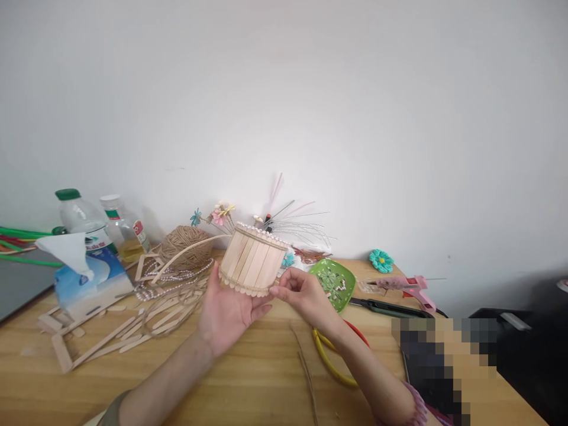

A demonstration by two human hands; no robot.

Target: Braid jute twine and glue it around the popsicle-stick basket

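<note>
A small round basket (pixel 252 260) made of upright wooden craft sticks is held up above the table, slightly tilted. Twine bands circle it near the top and bottom, and a string of pearl beads (pixel 261 232) lines its upper rim. My left hand (pixel 228 313) supports the basket from below, palm up, with the fingers curled around its base. With thumb and forefinger, my right hand (pixel 302 293) pinches at the lower right edge, by the bottom twine band. Whether a loose twine end sits in that pinch is too small to tell.
Craft sticks (pixel 119 343), a twine ball (pixel 189 245), a tissue box (pixel 93 281) and bottles (pixel 84 216) stand on the left. To the right lie a green dish (pixel 331 269), a pink glue gun (pixel 417 290) and yellow-handled pliers (pixel 326 355). A wall rises behind.
</note>
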